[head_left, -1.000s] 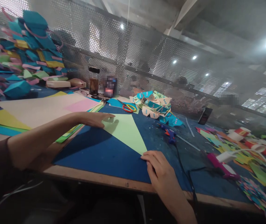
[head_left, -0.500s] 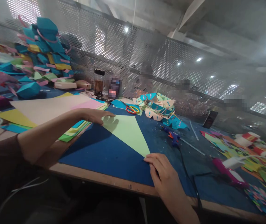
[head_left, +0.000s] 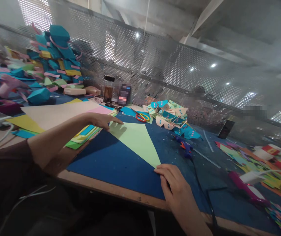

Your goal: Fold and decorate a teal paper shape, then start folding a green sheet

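A light green sheet of paper (head_left: 137, 138), triangular as it shows, lies on the dark blue tabletop. My left hand (head_left: 103, 121) rests at its far left corner, fingers stretched out over the edge and casting a shadow on it. At the near right corner, my right hand (head_left: 176, 185) has its fingers closed together on the paper's tip; how the thumb meets the paper is partly hidden. Beside my left forearm lies a stack of coloured paper (head_left: 56, 114), pale pink on top with yellow, blue and green edges showing.
Scissors (head_left: 142, 117) with red and yellow handles lie beyond the sheet, near a heap of dotted paper shapes (head_left: 171, 114). A blue glue gun (head_left: 185, 147) with a black cord sits to the right, then a magenta power strip (head_left: 248, 190). A lidded jar (head_left: 108, 89) stands behind.
The view has shifted slightly, so everything sits a little further right. Both hands keep their places on the green paper.
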Available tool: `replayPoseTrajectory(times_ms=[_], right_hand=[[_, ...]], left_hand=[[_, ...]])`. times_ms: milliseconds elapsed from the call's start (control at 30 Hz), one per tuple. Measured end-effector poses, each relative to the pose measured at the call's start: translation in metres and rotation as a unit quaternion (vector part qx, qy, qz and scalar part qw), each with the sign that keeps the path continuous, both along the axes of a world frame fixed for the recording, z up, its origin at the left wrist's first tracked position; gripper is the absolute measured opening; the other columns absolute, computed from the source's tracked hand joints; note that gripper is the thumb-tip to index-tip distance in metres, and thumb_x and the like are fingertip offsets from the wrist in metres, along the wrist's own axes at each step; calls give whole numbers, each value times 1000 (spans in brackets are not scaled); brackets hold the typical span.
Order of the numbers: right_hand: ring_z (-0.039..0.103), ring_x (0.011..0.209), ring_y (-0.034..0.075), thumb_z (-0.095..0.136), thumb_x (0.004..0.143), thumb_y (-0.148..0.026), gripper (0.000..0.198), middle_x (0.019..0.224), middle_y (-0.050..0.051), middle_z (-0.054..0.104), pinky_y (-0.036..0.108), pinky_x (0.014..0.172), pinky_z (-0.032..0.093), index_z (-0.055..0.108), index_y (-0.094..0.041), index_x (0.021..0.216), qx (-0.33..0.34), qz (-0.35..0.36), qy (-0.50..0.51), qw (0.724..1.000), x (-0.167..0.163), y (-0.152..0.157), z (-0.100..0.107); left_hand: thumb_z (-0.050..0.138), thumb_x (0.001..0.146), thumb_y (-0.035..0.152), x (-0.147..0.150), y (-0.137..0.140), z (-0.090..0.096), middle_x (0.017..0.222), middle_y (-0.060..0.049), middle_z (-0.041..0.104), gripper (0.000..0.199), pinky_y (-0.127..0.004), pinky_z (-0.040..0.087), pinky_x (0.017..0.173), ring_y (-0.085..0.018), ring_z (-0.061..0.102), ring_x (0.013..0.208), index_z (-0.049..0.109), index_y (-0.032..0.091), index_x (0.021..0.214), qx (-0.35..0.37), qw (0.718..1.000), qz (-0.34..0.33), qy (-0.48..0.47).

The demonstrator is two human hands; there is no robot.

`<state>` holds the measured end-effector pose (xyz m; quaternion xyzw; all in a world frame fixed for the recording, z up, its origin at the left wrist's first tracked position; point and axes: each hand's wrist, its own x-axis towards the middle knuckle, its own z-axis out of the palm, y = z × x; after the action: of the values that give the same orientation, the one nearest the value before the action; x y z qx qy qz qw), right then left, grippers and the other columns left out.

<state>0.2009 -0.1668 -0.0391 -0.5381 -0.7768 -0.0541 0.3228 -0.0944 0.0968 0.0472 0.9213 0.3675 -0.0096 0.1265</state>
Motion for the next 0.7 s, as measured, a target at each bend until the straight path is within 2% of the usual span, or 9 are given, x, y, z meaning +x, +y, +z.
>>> replayPoseTrajectory(times_ms=[67, 267, 433, 567, 700], right_hand=[[62, 103, 23, 43, 90, 1, 36, 109, 6, 66, 39, 87, 53, 63, -23, 109, 4, 1, -3, 1000, 1, 0, 0], [60, 105, 22, 42, 92, 0, 35, 110, 7, 66, 39, 89, 52, 61, -23, 111, -2, 6, -8, 1000, 3, 1, -3], [59, 109, 22, 42, 95, -3, 33, 114, 7, 65, 40, 93, 51, 60, -24, 112, -8, 3, -8, 1000, 6, 1, -6], [61, 106, 23, 42, 95, -4, 31, 111, 6, 66, 40, 91, 51, 62, -23, 109, -11, -3, -30, 999, 7, 1, -3], [63, 97, 24, 44, 94, -3, 30, 105, 7, 69, 43, 87, 51, 65, -21, 106, -19, -14, -75, 997, -5, 9, 15]], left_hand=[[57, 65, 15, 0, 1, 1, 151, -2, 54, 85, -25, 46, 95, -20, 58, 118, 47, 23, 149, -29, 1000, -7, 7], [57, 65, 18, -1, 5, 2, 144, -4, 59, 88, -31, 48, 94, -27, 61, 114, 45, 25, 152, -74, 997, 1, 23], [57, 69, 21, -3, 11, -5, 153, -3, 51, 81, -33, 43, 104, -30, 51, 132, 47, 27, 150, -82, 996, -8, 13], [55, 83, 40, -2, 14, -12, 156, -6, 47, 70, -34, 38, 110, -29, 48, 136, 45, 23, 150, -89, 996, -3, -12], [65, 75, 57, 1, 13, -18, 156, -13, 45, 86, -37, 31, 115, -32, 43, 139, 45, 19, 149, -58, 998, -33, -19]])
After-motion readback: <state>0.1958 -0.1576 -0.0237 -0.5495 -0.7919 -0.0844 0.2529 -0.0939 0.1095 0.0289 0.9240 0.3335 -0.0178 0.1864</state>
